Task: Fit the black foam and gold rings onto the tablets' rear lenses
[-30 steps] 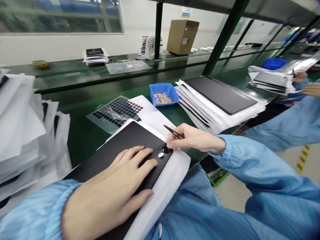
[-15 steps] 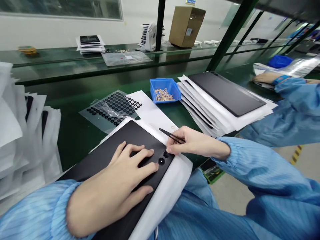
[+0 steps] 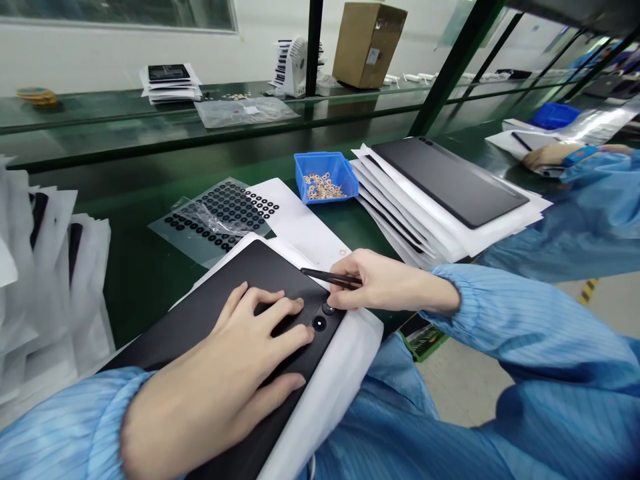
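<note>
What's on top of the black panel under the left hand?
Near a corner of the black panel: two round black pieces, the farther partly covered by the right hand, which holds tweezers. The left hand lies spread on the panel, hiding the surface underneath.

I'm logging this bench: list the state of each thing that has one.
Left hand: spread on black panel
Right hand: closed around tweezers
Black panel: lying flat on white wrapping
Nearer blue bin: open, partly filled with small rings
Ring sheet: lying flat, dotted with black rings
Cardboard box: standing on shelf
</note>
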Demonstrator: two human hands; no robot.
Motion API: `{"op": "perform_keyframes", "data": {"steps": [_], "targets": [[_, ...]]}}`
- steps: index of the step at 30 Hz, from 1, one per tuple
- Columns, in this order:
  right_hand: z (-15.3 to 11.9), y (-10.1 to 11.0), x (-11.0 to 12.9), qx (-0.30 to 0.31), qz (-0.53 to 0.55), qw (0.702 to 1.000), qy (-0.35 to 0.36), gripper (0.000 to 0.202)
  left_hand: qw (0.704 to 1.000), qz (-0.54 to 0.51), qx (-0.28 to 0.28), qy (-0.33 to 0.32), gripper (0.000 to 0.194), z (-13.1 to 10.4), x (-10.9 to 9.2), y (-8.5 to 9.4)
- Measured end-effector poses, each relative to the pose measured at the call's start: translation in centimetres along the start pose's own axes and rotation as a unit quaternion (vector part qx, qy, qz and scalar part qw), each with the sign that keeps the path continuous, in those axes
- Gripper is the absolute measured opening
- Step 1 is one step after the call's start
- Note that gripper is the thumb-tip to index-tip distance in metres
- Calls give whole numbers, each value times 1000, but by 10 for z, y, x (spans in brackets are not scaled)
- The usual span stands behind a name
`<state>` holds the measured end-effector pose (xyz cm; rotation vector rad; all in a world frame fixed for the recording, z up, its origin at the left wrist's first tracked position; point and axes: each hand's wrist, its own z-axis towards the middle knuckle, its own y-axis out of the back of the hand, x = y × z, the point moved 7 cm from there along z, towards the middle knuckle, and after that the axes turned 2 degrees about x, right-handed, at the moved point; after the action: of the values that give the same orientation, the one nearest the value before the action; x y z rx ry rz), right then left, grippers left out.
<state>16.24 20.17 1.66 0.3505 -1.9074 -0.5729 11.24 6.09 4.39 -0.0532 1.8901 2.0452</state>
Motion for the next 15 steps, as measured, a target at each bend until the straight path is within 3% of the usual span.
{"op": "perform_keyframes", "data": {"steps": [3, 8, 12, 15], "targets": [[-7, 4, -2, -47, 124, 991, 34, 23, 1000, 9, -18, 1, 29, 3, -1, 1], [-33, 8, -23, -244, 280, 928, 45, 57, 999, 24, -46, -1, 42, 3, -4, -4], [-41, -11, -31, -283, 364, 885, 54, 54, 997, 53, -53, 21, 44, -2, -1, -13], [-40, -18, -32, -299, 383, 871, 66, 45, 997, 59, -48, 27, 44, -4, 0, -17]]}}
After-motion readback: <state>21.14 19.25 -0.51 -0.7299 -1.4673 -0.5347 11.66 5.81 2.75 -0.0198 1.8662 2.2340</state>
